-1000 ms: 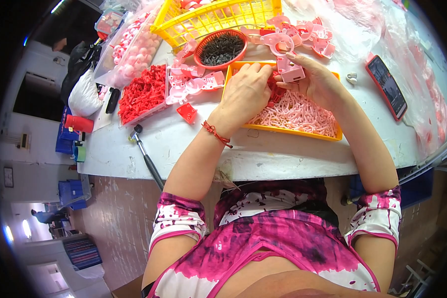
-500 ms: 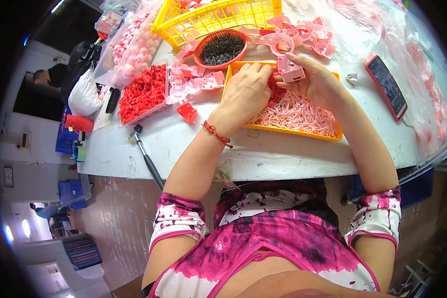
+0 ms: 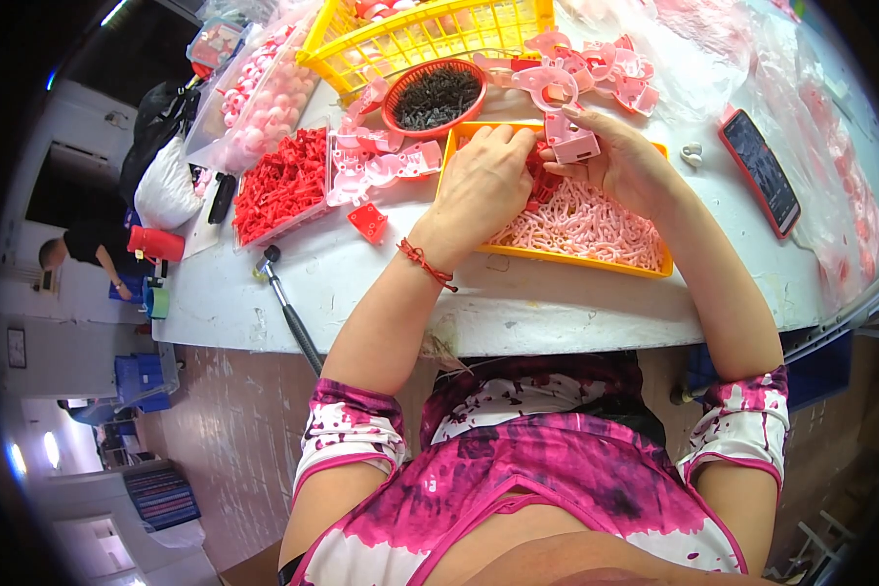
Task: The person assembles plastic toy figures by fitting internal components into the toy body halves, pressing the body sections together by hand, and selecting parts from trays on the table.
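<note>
My right hand (image 3: 633, 166) grips a pink plastic housing (image 3: 573, 140) between thumb and fingers, above the far side of a yellow tray (image 3: 566, 259). In that tray lies a heap of thin pink plastic pieces (image 3: 596, 230), with some red plastic parts (image 3: 540, 186) at its middle. My left hand (image 3: 486, 178) reaches over the tray's left end, fingers bent down and closed beside the red parts. Its fingertips are hidden, so what they hold cannot be seen. More pink housings (image 3: 547, 83) lie beyond the tray, and others (image 3: 381, 168) sit to its left.
Left stands a clear box of red parts (image 3: 281, 186), with a loose red piece (image 3: 367, 223) nearby. A red basket of black pieces (image 3: 438, 98) and a yellow basket (image 3: 430, 44) are behind. A phone (image 3: 760, 171) lies right; a black-handled tool (image 3: 291, 308) lies at the front edge.
Both my hands stay almost still, with the pink housing held in the same place. In the background at left, another person has come down along the wall with an arm reaching out.
</note>
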The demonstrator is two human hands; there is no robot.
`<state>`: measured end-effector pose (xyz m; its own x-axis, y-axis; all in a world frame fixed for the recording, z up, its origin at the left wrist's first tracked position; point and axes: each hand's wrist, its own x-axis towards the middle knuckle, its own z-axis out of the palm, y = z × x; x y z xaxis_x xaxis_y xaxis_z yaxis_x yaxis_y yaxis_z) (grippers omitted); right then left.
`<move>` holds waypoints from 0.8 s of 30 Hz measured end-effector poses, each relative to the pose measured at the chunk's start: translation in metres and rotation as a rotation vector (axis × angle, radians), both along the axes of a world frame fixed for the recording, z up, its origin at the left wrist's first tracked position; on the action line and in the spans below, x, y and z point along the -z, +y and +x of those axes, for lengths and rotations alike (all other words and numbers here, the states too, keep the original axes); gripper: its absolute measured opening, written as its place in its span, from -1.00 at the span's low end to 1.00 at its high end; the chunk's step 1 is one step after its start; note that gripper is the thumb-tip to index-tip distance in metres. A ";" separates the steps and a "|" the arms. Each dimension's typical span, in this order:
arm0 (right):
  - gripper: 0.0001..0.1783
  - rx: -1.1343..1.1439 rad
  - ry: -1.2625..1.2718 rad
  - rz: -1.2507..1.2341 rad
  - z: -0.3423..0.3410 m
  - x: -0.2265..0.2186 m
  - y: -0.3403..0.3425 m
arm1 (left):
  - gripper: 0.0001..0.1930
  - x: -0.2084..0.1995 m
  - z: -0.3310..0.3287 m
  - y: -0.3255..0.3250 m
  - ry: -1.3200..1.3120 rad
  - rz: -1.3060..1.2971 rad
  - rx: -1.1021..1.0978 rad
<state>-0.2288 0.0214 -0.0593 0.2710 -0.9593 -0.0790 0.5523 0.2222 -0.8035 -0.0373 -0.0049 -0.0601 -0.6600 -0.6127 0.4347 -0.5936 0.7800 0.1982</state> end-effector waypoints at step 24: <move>-0.68 0.009 -0.005 0.006 0.000 0.001 0.000 | -0.76 -0.001 0.000 0.001 -0.013 0.018 -0.008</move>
